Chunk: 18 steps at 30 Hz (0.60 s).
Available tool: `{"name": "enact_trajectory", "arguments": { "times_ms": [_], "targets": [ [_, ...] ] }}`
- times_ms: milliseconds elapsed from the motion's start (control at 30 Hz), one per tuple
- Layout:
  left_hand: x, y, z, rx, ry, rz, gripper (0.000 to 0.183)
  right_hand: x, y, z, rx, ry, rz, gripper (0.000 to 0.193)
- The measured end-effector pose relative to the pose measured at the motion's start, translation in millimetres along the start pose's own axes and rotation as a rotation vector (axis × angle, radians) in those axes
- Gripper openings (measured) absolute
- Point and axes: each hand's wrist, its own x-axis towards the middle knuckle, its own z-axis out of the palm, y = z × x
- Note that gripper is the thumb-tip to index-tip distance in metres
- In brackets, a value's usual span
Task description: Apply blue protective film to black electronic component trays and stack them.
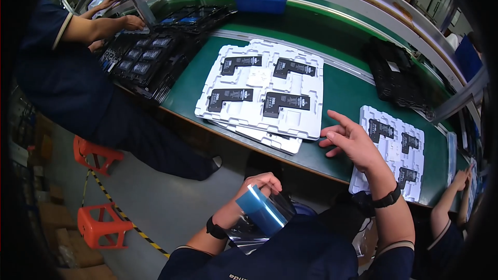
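Note:
My left hand (263,181) is closed on a clear plastic film sheet (251,236) with a blue strip across it, low in front of my body. My right hand (354,144) reaches over the bench edge, fingers spread and holding nothing. It hovers between two white plastic trays. The larger tray (314,126) lies to its left on top of other trays, with several black L-shaped batteries (293,102) in its recesses. Close by on the right, a second white tray (386,168) also carries black batteries (381,130). Both wrists wear black bands.
The green bench (181,91) runs across the view beneath a shelf. Black trays are stacked at left (155,65) and right (397,75). A blue bin (261,1) stands at the back. Co-workers stand on both sides. Two orange stools (102,226) are on the floor at left.

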Motion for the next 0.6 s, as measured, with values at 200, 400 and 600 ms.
{"name": "enact_trajectory", "arguments": {
  "times_ms": [200,400,600],
  "targets": [
    [2.1,-0.3,-2.3,0.009,0.007,-0.001,0.027,12.3,3.5,10.0,0.088,0.009,0.035,0.066],
    [5.5,3.3,-1.9,0.009,-0.014,0.011,0.025,21.2,6.0,15.8,0.2,-0.024,0.064,0.067],
    [5.7,2.7,-4.1,0.011,-0.021,0.015,0.023,30.5,7.2,16.9,0.291,-0.012,0.07,0.07]
  ]
}}
